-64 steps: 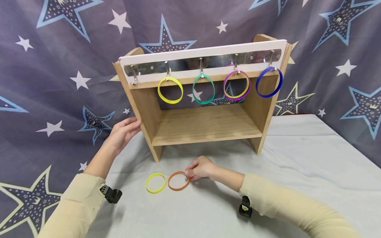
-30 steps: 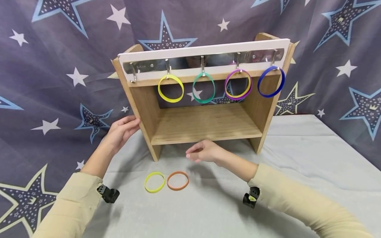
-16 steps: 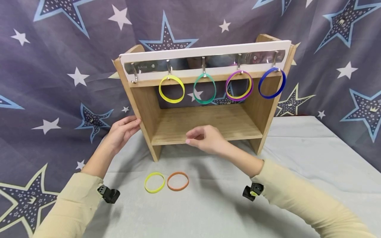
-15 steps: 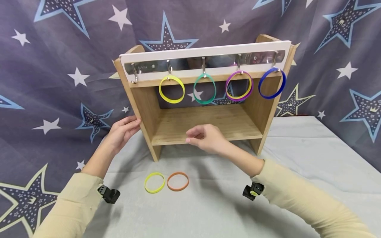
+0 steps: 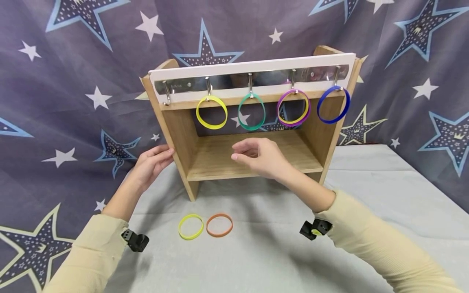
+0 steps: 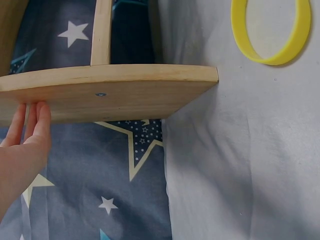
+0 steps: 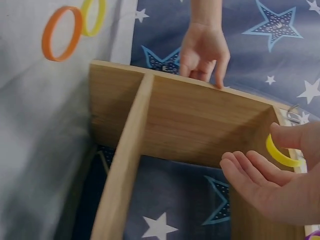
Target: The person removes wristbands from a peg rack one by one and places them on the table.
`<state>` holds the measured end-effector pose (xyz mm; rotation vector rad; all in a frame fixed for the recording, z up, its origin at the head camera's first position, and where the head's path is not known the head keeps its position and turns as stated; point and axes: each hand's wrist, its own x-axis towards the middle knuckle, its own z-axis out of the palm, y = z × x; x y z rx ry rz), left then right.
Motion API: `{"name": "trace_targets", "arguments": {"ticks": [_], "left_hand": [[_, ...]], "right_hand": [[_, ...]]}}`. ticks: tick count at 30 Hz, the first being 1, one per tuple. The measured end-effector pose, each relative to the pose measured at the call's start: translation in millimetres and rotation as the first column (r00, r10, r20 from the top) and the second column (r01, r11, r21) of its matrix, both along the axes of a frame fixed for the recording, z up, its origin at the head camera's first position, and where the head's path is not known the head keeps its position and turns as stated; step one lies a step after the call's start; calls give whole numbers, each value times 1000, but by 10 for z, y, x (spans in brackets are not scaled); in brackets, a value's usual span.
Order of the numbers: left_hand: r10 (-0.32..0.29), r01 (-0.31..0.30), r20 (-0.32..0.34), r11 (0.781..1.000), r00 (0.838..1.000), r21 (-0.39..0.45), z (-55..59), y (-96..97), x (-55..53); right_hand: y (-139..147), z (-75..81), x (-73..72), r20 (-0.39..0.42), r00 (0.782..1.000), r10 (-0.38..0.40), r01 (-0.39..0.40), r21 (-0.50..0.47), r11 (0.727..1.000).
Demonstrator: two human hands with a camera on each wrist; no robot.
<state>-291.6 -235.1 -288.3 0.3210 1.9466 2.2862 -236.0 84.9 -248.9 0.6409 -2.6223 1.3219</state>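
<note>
My left hand [image 5: 149, 165] rests its fingertips on the outer left side of the wooden shelf [image 5: 253, 156]; in the left wrist view its straight fingers [image 6: 42, 120] touch that panel. My right hand [image 5: 261, 156] is in the air before the shelf's opening, below the hanging green wristband [image 5: 251, 127]. Its fingers are loosely bent with a gap to the thumb, and nothing is between them in the right wrist view. Two wristbands lie on the cloth in front: a yellow-green wristband [image 5: 191, 237] and an orange wristband [image 5: 219, 235].
A metal hook rail [image 5: 227, 81] runs along the shelf's top front. From it also hang a yellow wristband [image 5: 211, 126], a purple wristband [image 5: 309, 110] together with a yellow one, and a blue wristband [image 5: 334, 121]. The leftmost hook [image 5: 167, 94] holds nothing.
My right hand has let go of the orange wristband and risen from the cloth to the front of the shelf. The orange wristband stays beside the yellow-green one. My left hand keeps its place.
</note>
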Motion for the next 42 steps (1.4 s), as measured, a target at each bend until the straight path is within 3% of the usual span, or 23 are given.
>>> {"name": "trace_targets", "arguments": {"ticks": [11, 19, 29, 42], "left_hand": [[3, -2, -33, 1000, 999, 16, -27, -6, -4], [13, -13, -10, 999, 1000, 32, -29, -3, -12], [-11, 12, -33, 1000, 999, 23, -32, -20, -21], [-11, 11, -17, 1000, 1000, 19, -23, -32, -31]], "right_hand": [[26, 201, 73, -10, 1000, 3, -4, -82, 997], [44, 293, 75, -41, 999, 8, -13, -124, 992], [30, 409, 108, -46, 999, 9, -18, -196, 980], [-43, 471, 26, -36, 999, 27, -35, -228, 973]]}}
